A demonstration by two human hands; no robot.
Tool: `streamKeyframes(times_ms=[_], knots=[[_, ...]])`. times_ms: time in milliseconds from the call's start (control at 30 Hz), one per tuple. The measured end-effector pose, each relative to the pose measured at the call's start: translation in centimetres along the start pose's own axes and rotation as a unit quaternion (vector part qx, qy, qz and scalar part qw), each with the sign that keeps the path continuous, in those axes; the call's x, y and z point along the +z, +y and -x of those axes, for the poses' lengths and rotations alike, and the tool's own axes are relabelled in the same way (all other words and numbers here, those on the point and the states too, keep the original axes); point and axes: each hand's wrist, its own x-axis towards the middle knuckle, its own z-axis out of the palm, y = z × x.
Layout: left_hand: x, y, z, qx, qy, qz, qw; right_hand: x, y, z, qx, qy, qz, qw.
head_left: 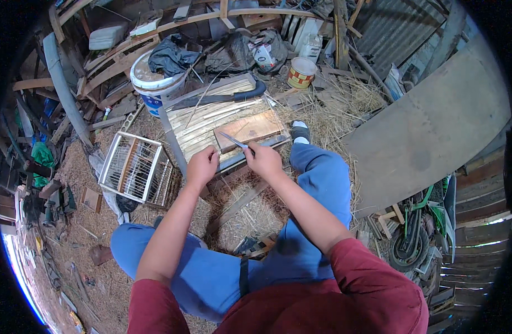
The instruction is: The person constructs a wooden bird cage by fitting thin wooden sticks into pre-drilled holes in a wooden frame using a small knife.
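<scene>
My right hand (pixel 264 160) is closed round the handle of a knife (pixel 232 140), its pale blade pointing away and to the left over a reddish wooden block (pixel 249 130). Curled beside it, my left hand (pixel 202 166) rests near the front left edge of a low slatted wooden table (pixel 197 131). Whatever the left fingers hold, if anything, is hidden. The block lies flat on the table's right half. Behind it, across the table, lies a long tool with a dark blade and a curved black handle (pixel 249 93). The knife handle is mostly covered by my fingers.
A wire-barred cage with a white frame (pixel 132 167) stands left of the table. Behind are a white bucket (pixel 155 83) with dark cloth on it and a smaller patterned bucket (pixel 301 73). A large flat panel (pixel 428 128) leans at right. Straw and shavings cover the ground.
</scene>
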Motion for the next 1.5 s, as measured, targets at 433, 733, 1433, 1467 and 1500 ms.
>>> streamKeyframes(times_ms=[433,733,1433,1467,1500], knots=[[-0.5,-0.8,-0.1,-0.004,-0.024,0.002,1.0,-0.9,-0.9,1.5,-0.043,-0.041,0.024,0.998],[-0.3,-1.7,0.0,0.007,-0.029,0.005,1.0,-0.7,0.7,1.1,-0.059,-0.018,0.04,0.997],[-0.3,-1.6,0.2,0.022,-0.019,-0.021,0.999,-1.6,3.7,-0.3,0.084,0.069,0.037,0.993],[-0.3,-1.8,0.3,0.017,-0.023,-0.026,0.999,-1.4,2.9,0.3,0.063,0.065,0.039,0.995],[-0.4,-1.8,0.4,0.013,-0.026,-0.031,0.999,-1.5,1.3,1.2,0.092,0.058,0.034,0.993]])
